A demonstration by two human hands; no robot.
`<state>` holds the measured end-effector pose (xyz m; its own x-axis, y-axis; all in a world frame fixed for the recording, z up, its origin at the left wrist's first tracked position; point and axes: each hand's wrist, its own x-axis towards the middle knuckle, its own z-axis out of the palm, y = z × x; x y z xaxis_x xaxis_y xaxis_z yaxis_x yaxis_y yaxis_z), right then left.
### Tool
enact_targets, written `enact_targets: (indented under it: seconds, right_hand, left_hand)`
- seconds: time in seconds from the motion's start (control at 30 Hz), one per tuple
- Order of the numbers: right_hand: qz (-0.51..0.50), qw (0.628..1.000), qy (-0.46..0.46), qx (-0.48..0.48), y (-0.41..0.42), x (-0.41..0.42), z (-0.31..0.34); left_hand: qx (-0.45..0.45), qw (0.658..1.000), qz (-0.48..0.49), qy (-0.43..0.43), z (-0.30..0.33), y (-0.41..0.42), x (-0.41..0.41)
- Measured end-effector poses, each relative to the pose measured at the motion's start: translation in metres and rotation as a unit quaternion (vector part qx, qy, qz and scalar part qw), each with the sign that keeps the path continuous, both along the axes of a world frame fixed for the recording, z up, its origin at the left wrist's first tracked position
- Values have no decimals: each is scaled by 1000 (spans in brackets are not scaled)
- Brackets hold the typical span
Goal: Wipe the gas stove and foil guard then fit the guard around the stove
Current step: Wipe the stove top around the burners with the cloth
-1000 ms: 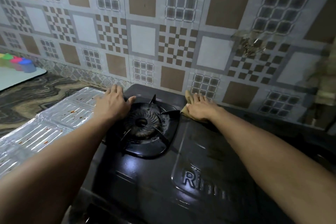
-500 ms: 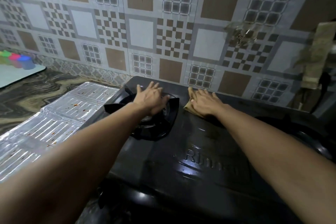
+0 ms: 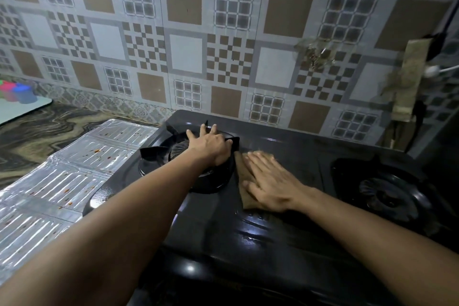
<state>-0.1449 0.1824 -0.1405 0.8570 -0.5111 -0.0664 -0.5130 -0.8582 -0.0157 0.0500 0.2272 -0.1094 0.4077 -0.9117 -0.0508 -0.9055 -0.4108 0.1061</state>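
Pressing a brown cloth [image 3: 244,181] flat on the glossy black gas stove [image 3: 273,238], your right hand [image 3: 270,182] lies spread to wipe; your left hand [image 3: 211,146], fingers splayed, steadies the burner grate [image 3: 154,153].

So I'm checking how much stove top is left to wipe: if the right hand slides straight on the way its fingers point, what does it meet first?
Probably the left hand, resting on the burner grate just beyond the right hand; depth is unclear.

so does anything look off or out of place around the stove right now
Yes. The foil guard lies flat on the counter left of the stove rather than standing around it, and it is speckled with reddish-brown spots. The pan support under the left hand also looks askew on its burner.
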Motion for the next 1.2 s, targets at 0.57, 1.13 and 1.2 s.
enact_targets:
  seconds: [0.57,1.13,1.2]
  right_hand:
    - [-12,1000,24,-5,-52,46,3]
    - [64,998,10,-28,38,-2,-3]
    - [60,997,-2,-41,50,-4,-2]
  left_hand:
    - [-70,997,28,-1,-9,1,3]
    - [-92,993,60,-48,-2,11,-7]
    - [-98,992,48,-66,3,13,-9]
